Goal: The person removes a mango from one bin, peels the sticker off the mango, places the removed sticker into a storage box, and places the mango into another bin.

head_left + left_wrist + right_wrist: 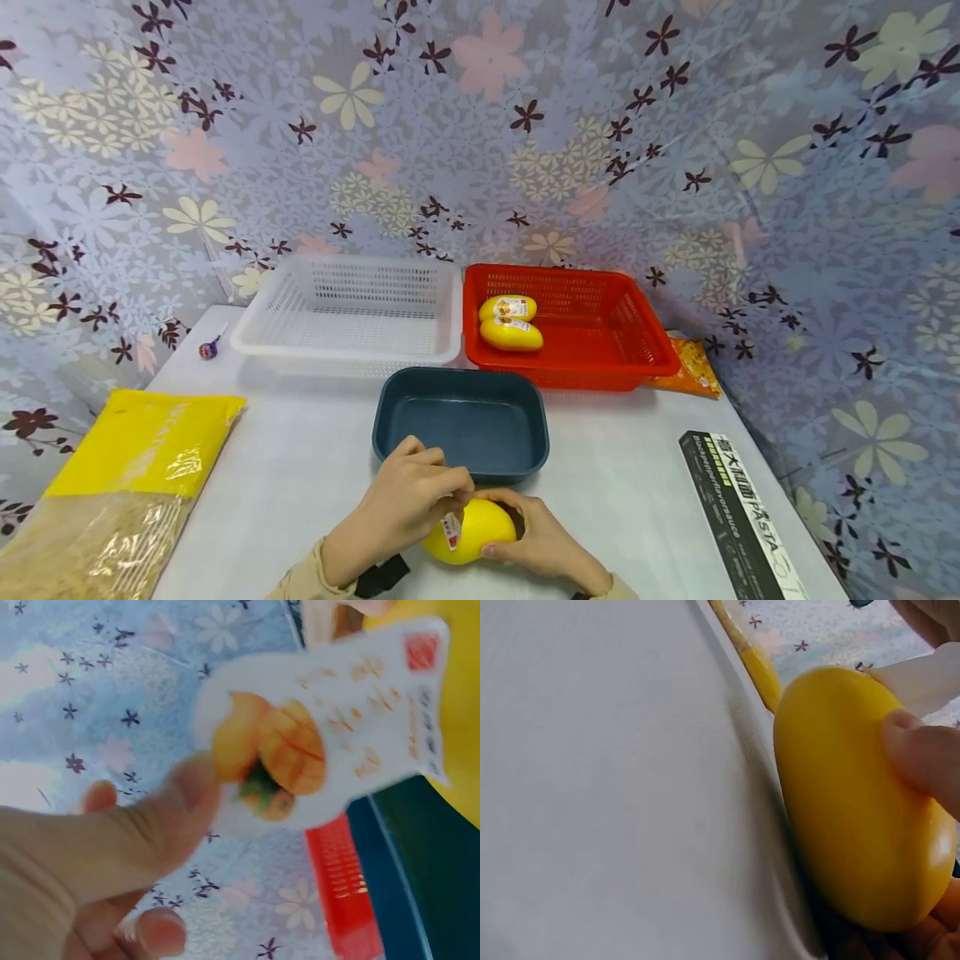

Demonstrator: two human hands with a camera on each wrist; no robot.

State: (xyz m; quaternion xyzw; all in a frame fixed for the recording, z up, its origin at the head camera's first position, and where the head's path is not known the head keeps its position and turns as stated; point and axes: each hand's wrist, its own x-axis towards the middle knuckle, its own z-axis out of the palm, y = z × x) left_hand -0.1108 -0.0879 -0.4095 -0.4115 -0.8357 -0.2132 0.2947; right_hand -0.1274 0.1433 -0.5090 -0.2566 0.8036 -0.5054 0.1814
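A yellow mango (480,533) is at the front of the table, with my right hand (546,537) gripping it from the right side. In the right wrist view the thumb (922,754) presses on the smooth yellow skin. My left hand (412,500) pinches the end of a white sticker (277,742) printed with mangoes and a red square. The sticker stands away from the fruit, its far end still on the mango (461,697). From the right wrist its white back shows. Just behind both hands lies a dark blue tray (461,425).
At the back are a white basket (348,358) and a red basket (585,375) holding two stickered mangoes (512,333). A yellow pasta bag (142,442) lies left, a lollipop (208,348) behind it. On the right are a black pasta box (738,517) and an orange packet (690,368).
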